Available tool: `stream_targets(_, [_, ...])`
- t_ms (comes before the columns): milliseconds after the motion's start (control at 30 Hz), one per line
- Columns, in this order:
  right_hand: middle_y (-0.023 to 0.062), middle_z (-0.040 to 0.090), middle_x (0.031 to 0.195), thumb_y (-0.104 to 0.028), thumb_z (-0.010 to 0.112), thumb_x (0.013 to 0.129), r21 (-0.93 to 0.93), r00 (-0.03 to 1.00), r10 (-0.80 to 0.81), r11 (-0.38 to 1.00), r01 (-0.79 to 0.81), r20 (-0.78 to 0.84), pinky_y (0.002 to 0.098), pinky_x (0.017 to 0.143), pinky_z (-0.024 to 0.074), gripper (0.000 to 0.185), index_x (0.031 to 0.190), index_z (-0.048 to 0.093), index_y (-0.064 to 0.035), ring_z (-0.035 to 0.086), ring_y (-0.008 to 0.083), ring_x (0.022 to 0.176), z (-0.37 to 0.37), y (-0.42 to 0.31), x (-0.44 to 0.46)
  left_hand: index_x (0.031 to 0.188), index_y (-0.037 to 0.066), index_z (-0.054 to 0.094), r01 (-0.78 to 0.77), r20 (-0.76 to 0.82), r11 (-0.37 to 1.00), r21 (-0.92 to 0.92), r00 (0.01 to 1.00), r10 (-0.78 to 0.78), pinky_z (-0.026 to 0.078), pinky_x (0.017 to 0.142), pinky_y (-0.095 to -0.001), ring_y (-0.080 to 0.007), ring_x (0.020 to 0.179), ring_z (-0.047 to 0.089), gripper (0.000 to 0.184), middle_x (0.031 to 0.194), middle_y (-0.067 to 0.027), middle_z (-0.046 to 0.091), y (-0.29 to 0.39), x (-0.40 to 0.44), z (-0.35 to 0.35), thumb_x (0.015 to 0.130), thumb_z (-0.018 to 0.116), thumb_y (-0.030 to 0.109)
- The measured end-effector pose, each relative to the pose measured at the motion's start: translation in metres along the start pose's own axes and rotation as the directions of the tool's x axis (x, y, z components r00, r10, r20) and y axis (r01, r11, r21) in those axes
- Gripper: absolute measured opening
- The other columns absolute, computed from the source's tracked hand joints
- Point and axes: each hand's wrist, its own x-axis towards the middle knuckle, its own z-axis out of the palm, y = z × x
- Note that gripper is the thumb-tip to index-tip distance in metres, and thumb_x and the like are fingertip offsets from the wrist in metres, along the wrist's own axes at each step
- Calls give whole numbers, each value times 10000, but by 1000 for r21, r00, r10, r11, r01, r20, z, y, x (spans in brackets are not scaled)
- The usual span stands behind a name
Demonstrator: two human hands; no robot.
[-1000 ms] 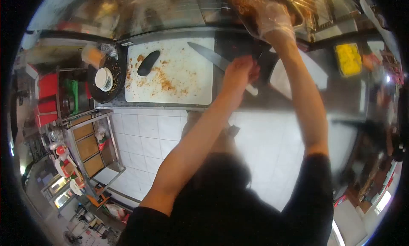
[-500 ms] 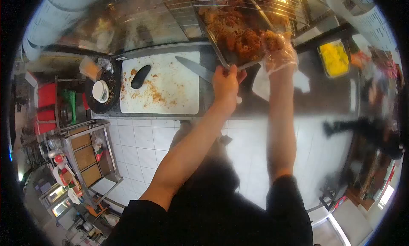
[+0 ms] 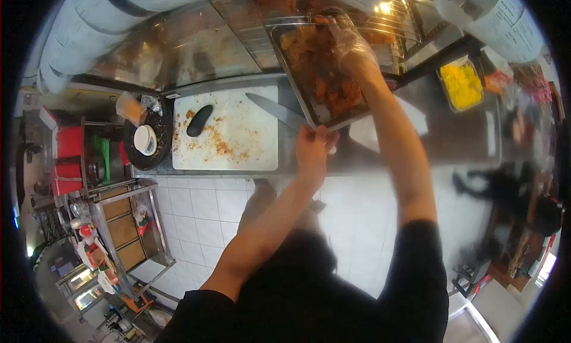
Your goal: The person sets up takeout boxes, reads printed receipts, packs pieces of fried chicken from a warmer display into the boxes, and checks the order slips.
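Note:
My left hand (image 3: 314, 150) is bare and closed on the near edge of a metal tray (image 3: 301, 99), with the thumb and fingertips at its rim. The tray holds reddish-brown fried food (image 3: 336, 84). My right hand (image 3: 352, 46), in a clear plastic glove, reaches over the tray's far right part; its fingers are blurred among the food, and whether they hold a piece is unclear. Left of my left hand, a long knife (image 3: 273, 109) lies partly across the white cutting board (image 3: 262, 156). White paper (image 3: 416, 120) lies on the counter beyond the tray's right side.
A black oval object (image 3: 200, 121) and crumbs lie on the board. At the left, a white scale (image 3: 144, 139) rests on a dark round tray (image 3: 162, 147). A yellow-filled container (image 3: 461, 86) stands at the right. Behind are the glass case's wire racks (image 3: 380, 25).
The food tray has come out of the case toward me, with my left hand at its edge. My right hand moved from the tray's right side, where it held a food piece, back over the tray.

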Motion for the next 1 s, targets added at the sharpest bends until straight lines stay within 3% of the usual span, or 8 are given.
stream_targets(67, [122,184,1620,-192,379,990,-324,996,32,946,-3,83,373,1204,252,543,1523,316,-113,174,320,1491,-16,-27,7,942,5,455,44,20,998,-52,999,-43,574,885,-349,-207,928,619,151,965,-102,535,-5,3,-7,975,561,107])
stream_targets(167, [135,237,1598,-188,443,970,323,930,298,877,-356,216,346,1154,318,536,1499,376,-134,299,254,1443,-14,-25,5,921,16,450,-287,172,942,173,951,258,571,894,-359,-208,934,611,182,975,-111,536,-43,23,-33,973,583,128])
stream_targets(300, [140,561,1362,-226,461,986,-86,988,55,994,-68,-142,390,933,506,454,1420,487,-95,601,313,1160,-4,-24,-21,912,23,450,-386,213,864,323,919,331,572,890,-360,-214,945,627,181,978,-125,547,-18,5,-13,974,585,127])
stream_targets(400, [99,559,1284,-284,580,946,886,893,378,288,-363,243,376,936,496,449,1370,548,-138,583,287,1140,-26,-41,-46,919,23,453,-411,209,805,428,912,354,578,872,-362,-233,933,643,170,994,-133,552,-2,0,-2,976,581,121])
stream_targets(500, [114,555,1245,-208,711,849,217,884,179,972,-91,-431,385,912,503,437,1264,612,-113,572,283,1139,-38,-52,-74,933,21,453,130,-37,991,-44,991,-131,594,820,-357,-253,879,653,156,1008,-130,545,17,5,12,973,582,97])
stream_targets(567, [130,560,1227,-167,788,787,42,726,117,992,-121,-677,384,879,517,436,1196,650,-100,576,284,1127,-56,-65,-112,939,21,453,87,-43,991,-97,995,-92,601,813,-356,-256,878,650,152,1001,-127,542,22,17,20,970,585,90])
stream_targets(767, [48,677,921,-295,728,885,836,487,862,365,-409,-138,253,507,482,396,1181,584,-75,625,110,642,45,66,-208,1008,6,475,3,-82,963,-269,996,-26,599,889,-353,-247,967,623,124,1034,-110,558,36,81,27,965,578,62])
stream_targets(1000, [150,658,1125,-412,630,933,110,703,403,899,-424,-586,395,848,511,496,1273,563,-57,639,297,991,62,52,-226,1134,-2,536,-52,-32,845,-533,999,41,535,974,-372,-230,1055,601,168,1101,-109,601,53,127,43,977,483,29])
